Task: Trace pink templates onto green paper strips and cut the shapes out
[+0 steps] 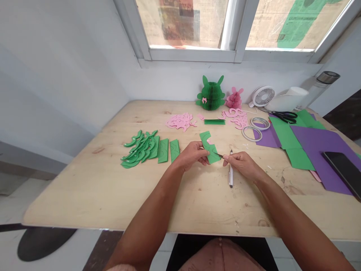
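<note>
My left hand (194, 155) pinches a green paper piece (212, 154) with pencil-like curved lines and a rounded notch cut in its upper right edge. My right hand (240, 164) grips a thin, dark, pointed tool (219, 154) whose tip meets that paper; my fingers cover the rest of the tool. Beneath the right fingers lies a white pen (231, 177) on the table. Left of my hands are green strips (175, 149) with drawn outlines and a pile of curved green cutouts (139, 150).
Pink paper cutouts (182, 121) and a folded green strip (214, 122) lie farther back. Behind stand a green honeycomb paper figure (212, 97), a pink one (234, 99) and a small fan (263, 96). Tape rolls (252, 134), black scissors (284, 116), purple sheets (313, 146) and a phone (342, 169) are right.
</note>
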Demonstrator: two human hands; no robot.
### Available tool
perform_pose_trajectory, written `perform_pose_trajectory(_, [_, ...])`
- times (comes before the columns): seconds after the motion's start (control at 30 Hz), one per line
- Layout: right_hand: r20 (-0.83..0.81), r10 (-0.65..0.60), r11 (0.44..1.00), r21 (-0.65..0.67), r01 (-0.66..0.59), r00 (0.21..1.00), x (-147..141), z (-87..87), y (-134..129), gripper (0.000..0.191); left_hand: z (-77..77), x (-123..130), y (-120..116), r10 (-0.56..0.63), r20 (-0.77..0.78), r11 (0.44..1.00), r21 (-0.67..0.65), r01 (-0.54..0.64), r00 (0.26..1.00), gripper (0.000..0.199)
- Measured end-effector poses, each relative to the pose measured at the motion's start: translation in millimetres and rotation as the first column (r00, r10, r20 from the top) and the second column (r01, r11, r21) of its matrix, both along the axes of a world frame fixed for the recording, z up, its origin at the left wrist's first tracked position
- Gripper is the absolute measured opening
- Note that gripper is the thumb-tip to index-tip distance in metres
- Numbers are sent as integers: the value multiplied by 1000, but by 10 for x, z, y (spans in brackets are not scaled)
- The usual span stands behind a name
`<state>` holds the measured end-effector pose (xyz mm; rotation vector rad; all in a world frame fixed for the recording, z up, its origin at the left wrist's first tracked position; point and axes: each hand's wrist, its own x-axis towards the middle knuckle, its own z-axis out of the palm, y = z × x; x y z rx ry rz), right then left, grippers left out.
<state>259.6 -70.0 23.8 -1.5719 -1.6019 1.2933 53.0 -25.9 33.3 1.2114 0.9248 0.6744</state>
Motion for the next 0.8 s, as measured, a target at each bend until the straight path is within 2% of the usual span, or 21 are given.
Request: perform_pose_trajectory(0.8, [-2, -21, 1000, 13, 21, 1000, -5, -2, -5, 48, 7, 10, -7, 9, 10, 1000, -8, -9, 1000, 17])
